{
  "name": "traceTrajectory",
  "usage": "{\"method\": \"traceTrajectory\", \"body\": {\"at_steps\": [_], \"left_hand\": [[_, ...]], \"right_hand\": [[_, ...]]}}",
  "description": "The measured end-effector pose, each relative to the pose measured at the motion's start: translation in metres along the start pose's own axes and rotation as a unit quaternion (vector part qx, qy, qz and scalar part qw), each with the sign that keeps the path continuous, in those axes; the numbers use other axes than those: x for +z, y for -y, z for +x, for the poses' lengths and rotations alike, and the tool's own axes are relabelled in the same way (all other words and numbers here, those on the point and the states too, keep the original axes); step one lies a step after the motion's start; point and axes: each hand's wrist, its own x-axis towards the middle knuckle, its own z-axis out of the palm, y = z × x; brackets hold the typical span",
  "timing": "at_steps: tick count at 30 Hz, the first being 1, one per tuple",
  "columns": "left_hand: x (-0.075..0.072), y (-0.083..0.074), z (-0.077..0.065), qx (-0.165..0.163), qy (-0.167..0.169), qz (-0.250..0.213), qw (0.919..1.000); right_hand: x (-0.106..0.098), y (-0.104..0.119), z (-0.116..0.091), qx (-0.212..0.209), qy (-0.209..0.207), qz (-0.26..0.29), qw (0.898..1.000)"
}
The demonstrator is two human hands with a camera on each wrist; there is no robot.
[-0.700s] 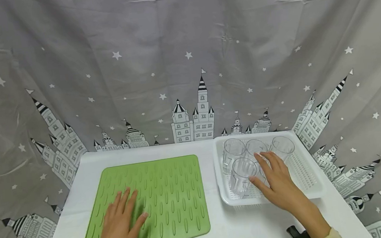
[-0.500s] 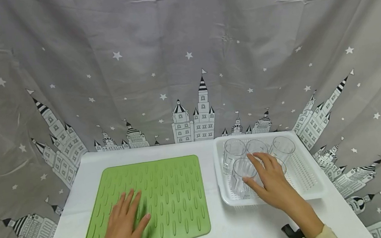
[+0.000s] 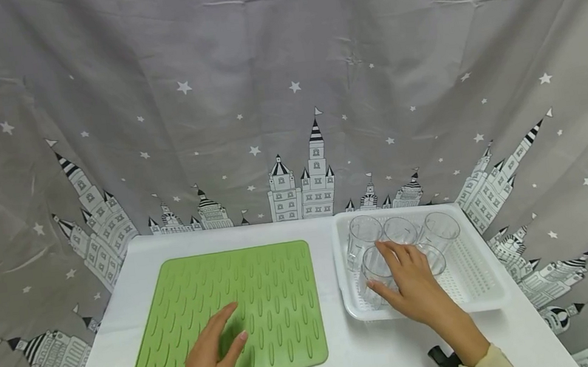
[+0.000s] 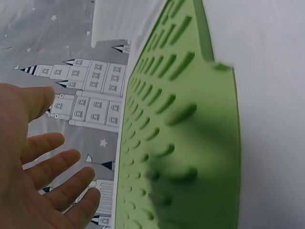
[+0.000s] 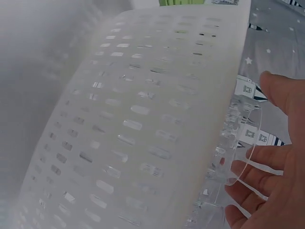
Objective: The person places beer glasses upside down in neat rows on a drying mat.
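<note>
My left hand (image 3: 208, 365) is held above the green ridged mat (image 3: 282, 307), fingers extended and thumb spread apart. In the left wrist view the hand (image 4: 43, 167) is clear of the mat (image 4: 209, 143), with nothing in the palm. My right hand (image 3: 411, 288) reaches over the front of a white perforated basket (image 3: 485, 305). Its fingers and thumb spread beside the rim of the front-left clear glass (image 3: 372, 262). The right wrist view has the fingers (image 5: 259, 176) right at a glass rim (image 5: 255, 157), the thumb (image 5: 279, 90) apart from it.
Several other clear glasses stand in the basket, among them a back-left glass (image 3: 364, 233) and a back-right one (image 3: 441, 228). A white table (image 3: 336, 349) lies beneath. Behind it hangs a grey curtain (image 3: 212, 53) printed with castles. A black strap (image 3: 444, 361) sits by the right wrist.
My right hand has moved left, from over the middle of the basket to the front-left glass. The left hand has shifted right and toward me over the mat.
</note>
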Motion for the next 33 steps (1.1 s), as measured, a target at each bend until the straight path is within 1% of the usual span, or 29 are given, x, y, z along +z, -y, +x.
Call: {"method": "traceTrajectory", "body": {"at_steps": [4, 8, 16, 22, 28, 33], "left_hand": [[0.006, -0.002, 0.0, -0.015, -0.001, -0.035, 0.9993], [0.011, -0.004, -0.002, -0.029, 0.001, -0.057, 0.9979], [0.013, -0.01, -0.001, -0.048, 0.024, -0.069, 0.9962], [0.012, -0.01, -0.002, -0.048, 0.023, -0.075, 0.9957], [0.013, -0.009, -0.004, -0.039, 0.017, -0.076, 0.9961], [0.015, -0.009, -0.004, -0.035, 0.012, -0.081, 0.996]], "right_hand": [[0.003, -0.001, 0.0, -0.004, -0.008, -0.01, 1.0], [0.005, -0.002, 0.001, -0.005, -0.009, -0.014, 1.0], [0.006, -0.003, 0.002, 0.009, 0.008, -0.026, 1.0], [0.006, -0.005, 0.002, 0.005, -0.001, -0.022, 1.0], [0.004, -0.004, 0.002, -0.004, -0.023, -0.024, 0.999], [-0.004, 0.0, 0.005, -0.012, -0.046, -0.023, 0.999]]}}
